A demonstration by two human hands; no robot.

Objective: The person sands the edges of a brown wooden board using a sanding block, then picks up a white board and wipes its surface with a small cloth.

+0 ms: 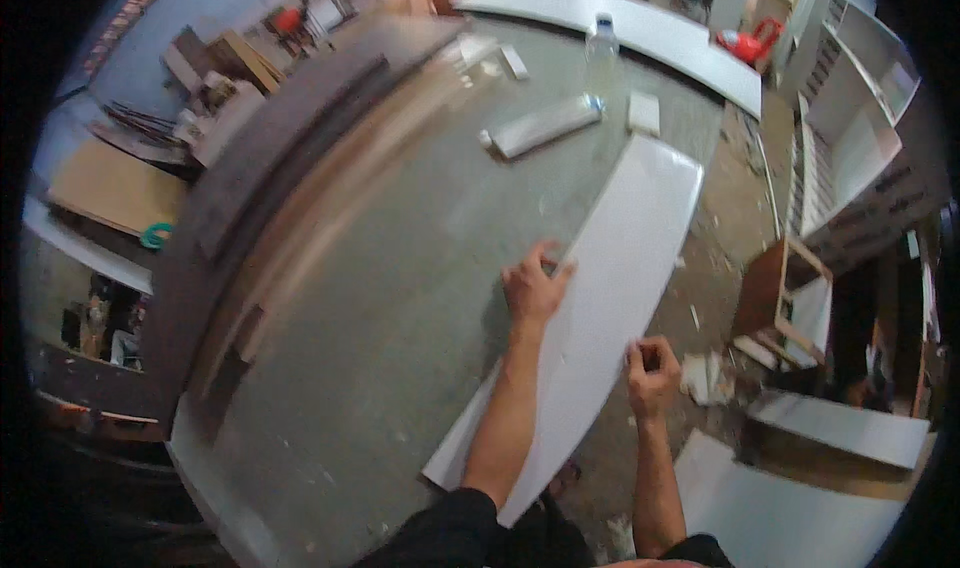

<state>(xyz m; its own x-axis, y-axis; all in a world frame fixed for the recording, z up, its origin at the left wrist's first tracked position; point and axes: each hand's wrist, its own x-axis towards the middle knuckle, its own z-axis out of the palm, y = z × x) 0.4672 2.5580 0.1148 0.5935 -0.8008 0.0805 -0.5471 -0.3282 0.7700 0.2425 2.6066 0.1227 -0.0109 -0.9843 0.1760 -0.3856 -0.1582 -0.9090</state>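
A long white board (625, 258) lies lengthwise along the right side of the grey-green worktable (390, 298), its near end close to my body. My left hand (537, 286) is at the board's left edge, thumb on the white face and fingers curled at the rim. At the opposite edge, my right hand (655, 376) is closed in a pinch, fingertips against the rim. Whatever may be between those fingertips is too small to make out. My left forearm crosses above the near part of the board.
Beyond the board are a small white block (644, 114), a long white wrapped packet (548, 126) and a clear bottle (602, 53). Another white panel (600, 13) spans the far end. Dark planks (290, 148) line the left side. Cabinet frames (785, 293) and white panels (840, 428) stand at right.
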